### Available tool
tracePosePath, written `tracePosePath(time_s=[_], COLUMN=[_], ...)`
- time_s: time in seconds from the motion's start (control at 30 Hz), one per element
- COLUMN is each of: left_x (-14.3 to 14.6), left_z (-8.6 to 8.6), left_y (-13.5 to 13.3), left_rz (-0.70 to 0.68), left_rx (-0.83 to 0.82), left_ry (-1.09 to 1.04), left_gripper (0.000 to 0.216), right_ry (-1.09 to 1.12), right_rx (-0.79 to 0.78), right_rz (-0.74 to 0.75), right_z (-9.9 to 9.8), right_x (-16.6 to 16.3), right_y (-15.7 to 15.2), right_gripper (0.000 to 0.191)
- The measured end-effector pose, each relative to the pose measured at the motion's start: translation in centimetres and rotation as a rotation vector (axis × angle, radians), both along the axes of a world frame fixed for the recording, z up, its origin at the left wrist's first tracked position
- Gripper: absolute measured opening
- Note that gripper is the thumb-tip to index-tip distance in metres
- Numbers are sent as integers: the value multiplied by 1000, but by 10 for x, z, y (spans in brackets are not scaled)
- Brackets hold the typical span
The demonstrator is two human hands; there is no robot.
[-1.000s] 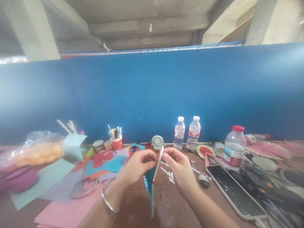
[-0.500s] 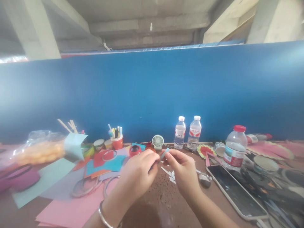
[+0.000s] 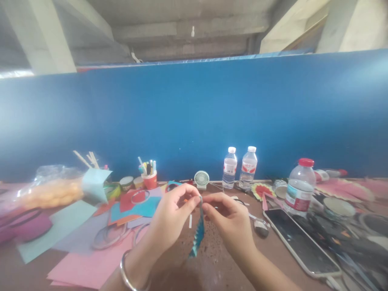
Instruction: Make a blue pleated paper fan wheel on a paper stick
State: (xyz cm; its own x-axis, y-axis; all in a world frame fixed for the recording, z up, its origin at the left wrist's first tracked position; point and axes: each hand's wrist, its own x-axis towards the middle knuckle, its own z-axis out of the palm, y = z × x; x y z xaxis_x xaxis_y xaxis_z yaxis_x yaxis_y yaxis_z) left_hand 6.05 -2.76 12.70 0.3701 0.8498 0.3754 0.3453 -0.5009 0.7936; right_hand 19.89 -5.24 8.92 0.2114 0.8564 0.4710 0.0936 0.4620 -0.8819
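Note:
My left hand point(image 3: 171, 216) and my right hand point(image 3: 230, 220) meet over the middle of the brown table point(image 3: 212, 266). Both pinch the top end of a pleated teal paper strip point(image 3: 198, 232), which hangs down between them with its zigzag edge showing. A thin white sliver point(image 3: 190, 220) sticks out just below my left fingers. A metal bangle point(image 3: 127, 275) circles my left wrist. Small white paper scraps lie on the table behind my right hand.
Coloured paper sheets point(image 3: 85, 262) cover the left of the table, with scissors point(image 3: 106, 236), a red pen cup point(image 3: 150, 180) and a plastic bag point(image 3: 48, 188). A small fan point(image 3: 201, 178), two water bottles point(image 3: 239, 167), a red-capped bottle point(image 3: 300, 188) and a phone point(image 3: 300, 240) stand right. A blue partition point(image 3: 194, 117) backs the table.
The long strip stood upright between my fingers, then was gathered small at my fingertips. Now the pleated teal paper hangs down from both pinches, and my hands sit slightly lower and closer together.

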Motion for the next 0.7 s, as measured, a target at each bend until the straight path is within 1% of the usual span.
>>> tracePosePath(time_s=[0.1, 0.23, 0.3, 0.37, 0.47, 0.5, 0.57, 0.63, 0.7], left_x=[1, 3, 4, 4, 3, 3, 2, 2, 3], left_z=[2, 1, 0, -1, 0, 0, 0, -1, -2], left_y=[-3, -6, -7, -7, -7, -7, -6, -6, -5], left_rz=[7, 52, 56, 32, -5, -22, -86, -175, -235], left_rx=[22, 117, 145, 128, 19, -43, -220, -420, -554], left_ry=[42, 96, 89, 53, -65, -103, -170, -229, -294], left_gripper=[14, 13, 12, 10, 9, 10, 13, 16, 16], right_ry=[5, -96, -154, -217, -330, -372, -447, -502, -533], right_rx=[28, 88, 160, 279, 536, 625, 777, 863, 900], right_rz=[26, -34, -67, -121, -239, -276, -315, -309, -290], right_z=[3, 3, 2, 0, -5, -7, -9, -10, -10], right_x=[2, 2, 2, 3, 10, 13, 18, 22, 23], right_y=[-2, -4, -4, -2, 3, 5, 8, 9, 9], right_gripper=[11, 6, 5, 9, 17, 21, 26, 28, 28])
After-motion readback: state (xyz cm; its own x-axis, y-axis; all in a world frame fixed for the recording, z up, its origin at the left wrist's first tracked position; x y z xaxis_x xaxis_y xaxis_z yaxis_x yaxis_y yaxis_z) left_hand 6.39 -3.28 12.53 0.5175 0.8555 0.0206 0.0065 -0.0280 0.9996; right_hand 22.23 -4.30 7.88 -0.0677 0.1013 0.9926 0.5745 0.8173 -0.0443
